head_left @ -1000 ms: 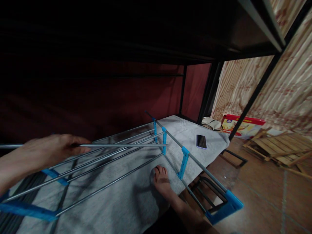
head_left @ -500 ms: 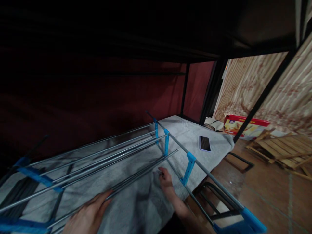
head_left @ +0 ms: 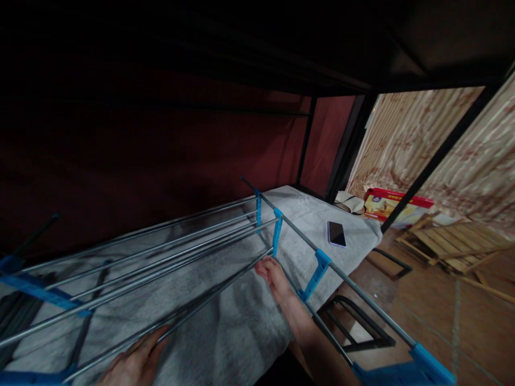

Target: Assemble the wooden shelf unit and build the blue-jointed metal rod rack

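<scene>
A rack of grey metal tubes with blue plastic brackets (head_left: 316, 274) lies across the grey cloth (head_left: 225, 343). My left hand (head_left: 134, 358), low in the view, is closed around loose metal tubes (head_left: 209, 296) that slant up to the right. At their far end, beside a blue upright bracket (head_left: 277, 231), is my right hand (head_left: 270, 271). Its fingers are curled together against the end of a tube. Fixed tubes (head_left: 161, 255) run behind, between the left and right brackets. My left fingertips are partly hidden by the tubes.
A phone (head_left: 336, 234) lies on the cloth at the right. Dark bed-frame posts (head_left: 434, 155) and a dark panel overhead enclose the space. Beyond are a red-and-yellow box (head_left: 398, 206), wooden slats (head_left: 462, 241) and a black metal frame (head_left: 358, 327) on the floor.
My right hand has moved up and forward to the tubes' far end. The loose tubes have shifted left and spread slightly apart. My left hand has slid a little left and down.
</scene>
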The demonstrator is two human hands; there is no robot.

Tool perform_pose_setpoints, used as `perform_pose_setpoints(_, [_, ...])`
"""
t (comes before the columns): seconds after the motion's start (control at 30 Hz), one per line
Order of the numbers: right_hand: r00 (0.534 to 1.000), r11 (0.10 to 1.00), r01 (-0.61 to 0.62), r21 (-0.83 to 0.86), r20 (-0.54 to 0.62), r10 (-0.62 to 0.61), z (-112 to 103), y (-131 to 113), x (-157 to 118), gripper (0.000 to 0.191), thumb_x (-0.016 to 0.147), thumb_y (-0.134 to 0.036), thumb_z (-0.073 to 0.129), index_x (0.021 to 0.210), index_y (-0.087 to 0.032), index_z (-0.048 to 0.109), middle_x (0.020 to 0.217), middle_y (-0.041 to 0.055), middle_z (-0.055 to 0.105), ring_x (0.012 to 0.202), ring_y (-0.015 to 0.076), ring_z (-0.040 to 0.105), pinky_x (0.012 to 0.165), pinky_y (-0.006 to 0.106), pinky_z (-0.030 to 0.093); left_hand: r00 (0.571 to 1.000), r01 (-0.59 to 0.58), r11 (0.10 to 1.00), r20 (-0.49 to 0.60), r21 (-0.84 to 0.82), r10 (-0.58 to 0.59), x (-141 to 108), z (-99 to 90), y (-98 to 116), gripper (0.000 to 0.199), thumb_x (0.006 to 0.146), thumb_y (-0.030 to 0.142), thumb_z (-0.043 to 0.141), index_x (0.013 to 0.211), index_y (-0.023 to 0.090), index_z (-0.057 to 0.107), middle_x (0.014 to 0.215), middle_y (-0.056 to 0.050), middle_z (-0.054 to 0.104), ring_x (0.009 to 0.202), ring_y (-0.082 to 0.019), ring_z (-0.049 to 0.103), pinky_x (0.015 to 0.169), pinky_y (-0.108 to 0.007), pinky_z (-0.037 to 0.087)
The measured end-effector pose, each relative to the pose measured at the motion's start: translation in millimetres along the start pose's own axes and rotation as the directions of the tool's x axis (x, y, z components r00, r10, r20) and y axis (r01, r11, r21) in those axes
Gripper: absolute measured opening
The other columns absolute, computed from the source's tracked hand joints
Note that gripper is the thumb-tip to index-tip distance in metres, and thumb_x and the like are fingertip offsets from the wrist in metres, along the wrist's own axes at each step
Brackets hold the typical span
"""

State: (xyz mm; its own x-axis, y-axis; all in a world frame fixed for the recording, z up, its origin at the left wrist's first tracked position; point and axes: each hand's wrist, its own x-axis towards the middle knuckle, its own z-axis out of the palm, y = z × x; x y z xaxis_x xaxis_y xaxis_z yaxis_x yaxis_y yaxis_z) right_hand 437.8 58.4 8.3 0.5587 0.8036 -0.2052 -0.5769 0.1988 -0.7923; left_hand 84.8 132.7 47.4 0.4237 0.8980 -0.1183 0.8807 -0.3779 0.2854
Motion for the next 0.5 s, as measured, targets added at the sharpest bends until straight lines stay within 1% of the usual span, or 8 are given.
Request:
perform_pose_setpoints(0.07, [1.000, 0.999, 0.003, 0.037, 0.007, -0.003, 5, -4, 2, 0.023, 0.072, -0.034, 0.077, 0.082, -0.021, 0.061, 0.077, -0.0010, 0.067, 0.067, 0.0131, 0.061, 0.075, 0.030, 0.051, 1.000, 0.013, 1.000, 0.008, -0.020, -0.013, 4, 0.9, 0, 0.055, 0.091, 0.049, 0.030, 0.127, 0.027, 0.066, 0.124, -0.004, 0.071, 0.104, -0.030, 0.070, 0.092, -0.044, 0.055])
perform_pose_setpoints(0.13, [1.000, 0.998, 0.000, 0.063, 0.000, 0.000, 8, -8, 5, 0.029, 0.071, -0.038, 0.079, 0.083, -0.019, 0.061, 0.077, -0.0005, 0.068, 0.067, 0.0130, 0.061, 0.074, 0.029, 0.050, 0.999, 0.026, 0.999, 0.022, -0.033, -0.025, 7, 1.0, 1, 0.054, 0.092, 0.050, 0.031, 0.127, 0.028, 0.066, 0.124, -0.004, 0.070, 0.105, -0.031, 0.070, 0.092, -0.045, 0.055])
perform_pose_setpoints(0.27, [0.999, 0.995, -0.026, 0.093, -0.021, 0.028, 12, -11, 13, 0.039, 0.072, -0.040, 0.082, 0.093, -0.013, 0.061, 0.072, -0.0033, 0.066, 0.067, 0.0106, 0.059, 0.072, 0.026, 0.047, 1.000, -0.012, 0.999, 0.014, -0.046, 0.012, 13, -2.4, 4, 0.053, 0.092, 0.049, 0.032, 0.126, 0.027, 0.066, 0.122, -0.003, 0.071, 0.106, -0.030, 0.069, 0.092, -0.042, 0.055])
perform_pose_setpoints(0.33, [0.999, 0.995, -0.034, 0.098, -0.026, 0.036, 12, -10, 17, 0.040, 0.072, -0.038, 0.082, 0.094, -0.012, 0.061, 0.070, -0.0042, 0.065, 0.066, 0.0098, 0.057, 0.072, 0.026, 0.047, 1.000, -0.026, 0.998, 0.014, -0.054, 0.027, 14, -6.4, 7, 0.053, 0.092, 0.048, 0.031, 0.125, 0.026, 0.067, 0.119, -0.003, 0.072, 0.107, -0.029, 0.069, 0.089, -0.040, 0.056])
perform_pose_setpoints(0.5, [0.998, 0.997, -0.036, 0.074, -0.048, 0.039, 9, -9, 22, 0.037, 0.073, -0.035, 0.081, 0.092, -0.011, 0.060, 0.067, -0.0050, 0.063, 0.064, 0.0091, 0.056, 0.071, 0.025, 0.046, 1.000, -0.024, 0.999, 0.000, -0.028, 0.024, 18, -17.0, 20, 0.055, 0.089, 0.050, 0.031, 0.122, 0.025, 0.068, 0.116, -0.005, 0.074, 0.103, -0.030, 0.070, 0.084, -0.039, 0.057])
